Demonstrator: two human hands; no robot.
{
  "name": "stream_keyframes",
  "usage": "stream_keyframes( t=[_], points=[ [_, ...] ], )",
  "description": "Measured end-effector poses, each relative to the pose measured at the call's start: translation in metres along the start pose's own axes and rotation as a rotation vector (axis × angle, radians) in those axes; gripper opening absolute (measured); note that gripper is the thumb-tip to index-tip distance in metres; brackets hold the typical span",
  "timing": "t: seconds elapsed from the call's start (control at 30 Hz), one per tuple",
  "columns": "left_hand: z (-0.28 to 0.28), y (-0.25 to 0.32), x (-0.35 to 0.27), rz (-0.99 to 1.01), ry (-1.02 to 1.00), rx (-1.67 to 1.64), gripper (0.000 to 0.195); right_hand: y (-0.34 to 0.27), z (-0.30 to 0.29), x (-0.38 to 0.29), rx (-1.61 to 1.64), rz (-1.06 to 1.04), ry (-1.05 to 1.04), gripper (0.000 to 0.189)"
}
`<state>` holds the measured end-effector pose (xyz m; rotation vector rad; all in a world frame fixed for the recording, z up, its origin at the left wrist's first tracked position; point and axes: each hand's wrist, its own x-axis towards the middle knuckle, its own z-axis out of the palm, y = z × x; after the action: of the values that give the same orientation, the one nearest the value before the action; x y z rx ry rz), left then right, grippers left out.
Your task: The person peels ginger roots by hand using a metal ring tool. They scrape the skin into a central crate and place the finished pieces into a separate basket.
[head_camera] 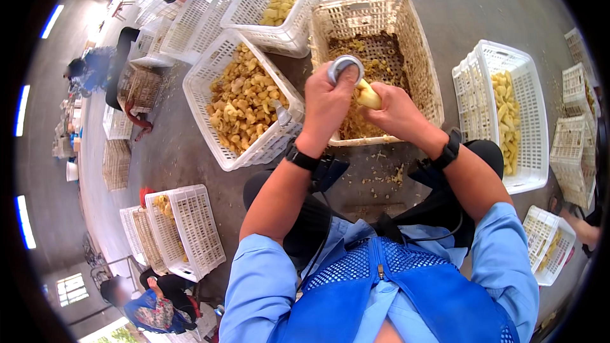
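My left hand (329,105) grips a ring-shaped metal tool (345,61), its thumb lying across the ring. In my right hand (400,110) is a piece of peeled ginger root (369,96), whose far end meets the left hand near the tool. Fingers hide the tool's lower part and some of the root. Both hands are above a soiled plastic crate (423,64) with ginger peelings (357,126) in the bottom. To the left, a white crate (200,105) holds brown, unpeeled ginger (245,105). Pale ginger (505,119) fills part of a white crate (531,124) at right.
Another white crate (238,14) with pale ginger stands beyond the hands. Stacked crates (183,233) are at lower left, near a seated person (157,307). Another person (100,69) sits farther left. Scraps (395,176) litter the concrete floor between my legs.
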<state>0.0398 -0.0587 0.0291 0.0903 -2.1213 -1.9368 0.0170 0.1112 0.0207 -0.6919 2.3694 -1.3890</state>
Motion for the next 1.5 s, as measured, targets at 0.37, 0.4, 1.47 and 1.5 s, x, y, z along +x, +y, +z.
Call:
stream_keyframes(
  t=[0.37, 0.4, 1.47, 1.5],
  points=[
    [-0.005, 0.015, -0.009, 0.089, -0.103, 0.242, 0.017, 0.007, 0.002, -0.005, -0.265, -0.089, 0.081, 0.022],
    [-0.004, 0.015, -0.008, 0.092, -0.110, 0.255, 0.017, 0.006, 0.000, -0.005, -0.286, -0.086, 0.083, 0.021],
    [0.031, -0.010, -0.027, 0.171, 0.046, 0.309, 0.017, 0.027, -0.008, -0.014, -0.579, -0.011, 0.112, 0.030],
    [0.032, -0.013, -0.026, 0.235, 0.027, 0.338, 0.018, 0.027, -0.009, -0.015, -0.593, -0.001, 0.113, 0.030]
  ],
)
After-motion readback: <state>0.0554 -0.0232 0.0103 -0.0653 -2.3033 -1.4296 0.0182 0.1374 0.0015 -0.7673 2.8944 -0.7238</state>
